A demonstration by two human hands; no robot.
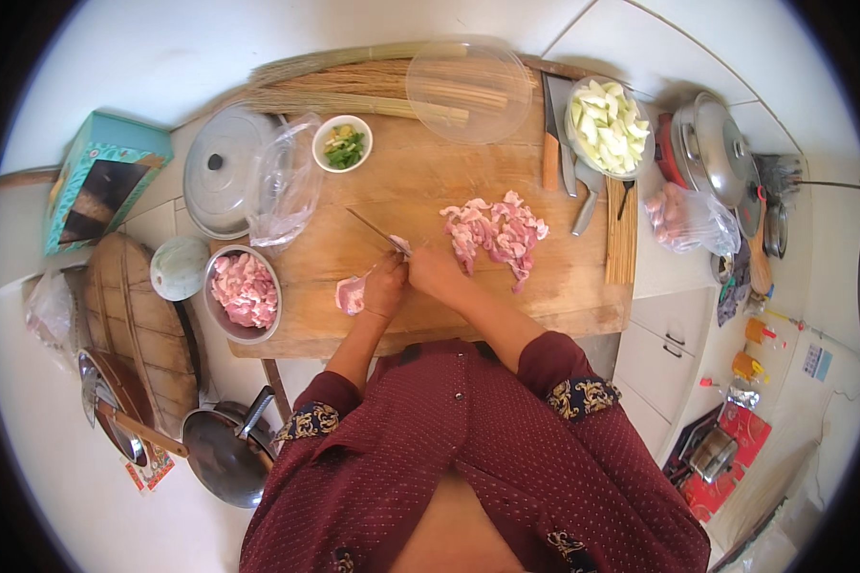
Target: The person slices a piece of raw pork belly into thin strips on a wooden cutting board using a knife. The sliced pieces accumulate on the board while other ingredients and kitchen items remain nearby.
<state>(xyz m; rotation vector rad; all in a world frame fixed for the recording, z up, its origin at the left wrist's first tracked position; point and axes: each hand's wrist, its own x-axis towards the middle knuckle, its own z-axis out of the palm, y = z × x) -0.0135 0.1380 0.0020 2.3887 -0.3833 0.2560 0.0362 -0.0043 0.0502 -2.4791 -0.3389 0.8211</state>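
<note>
My right hand grips a knife, its blade seen nearly edge-on and angled to the far left over the wooden board. My left hand is up against it, fingertips on a small bit of raw meat at the blade. Beside the left wrist lies a flat piece of pink meat, partly covered by that hand. Cut strips of raw meat are spread to the right of my hands. A metal bowl of meat chunks stands at the board's left edge.
Behind are a white bowl of chopped greens, a clear plastic lid and straw-like bundles. Knives lie beside a bowl of pale green chunks. A plastic bag and pot lid sit left.
</note>
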